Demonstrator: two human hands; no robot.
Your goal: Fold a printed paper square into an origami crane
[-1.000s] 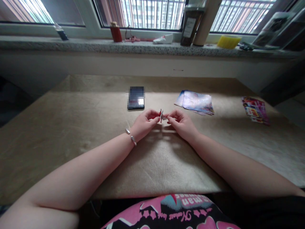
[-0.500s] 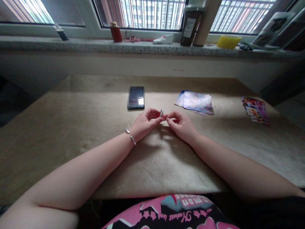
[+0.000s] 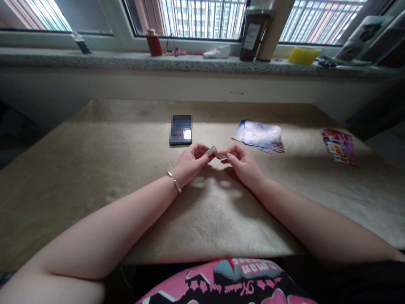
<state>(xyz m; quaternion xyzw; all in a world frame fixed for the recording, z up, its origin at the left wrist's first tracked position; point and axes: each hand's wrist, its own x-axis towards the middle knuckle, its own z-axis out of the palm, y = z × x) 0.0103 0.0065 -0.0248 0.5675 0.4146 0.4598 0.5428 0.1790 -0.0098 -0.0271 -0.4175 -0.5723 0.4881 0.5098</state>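
Note:
A small folded red-and-white paper piece is held above the table between my two hands. My left hand is closed on its left part, thumb against fingers. My right hand pinches the narrow right end with thumb and forefinger. Fingers cover both ends of the paper, so its full shape is hidden. Beyond my left hand lies a dark phone, its screen partly pixelated. A fanned stack of pale blue printed sheets lies beyond my right hand.
The beige table carries colourful printed packets at its right side. Behind it, the granite windowsill holds a red bottle, a dark labelled container and a yellow tape roll.
My hands have moved slightly apart, and my right hand has shifted a little right. More of the red-and-white paper shows between them. The phone and sheets have stayed put.

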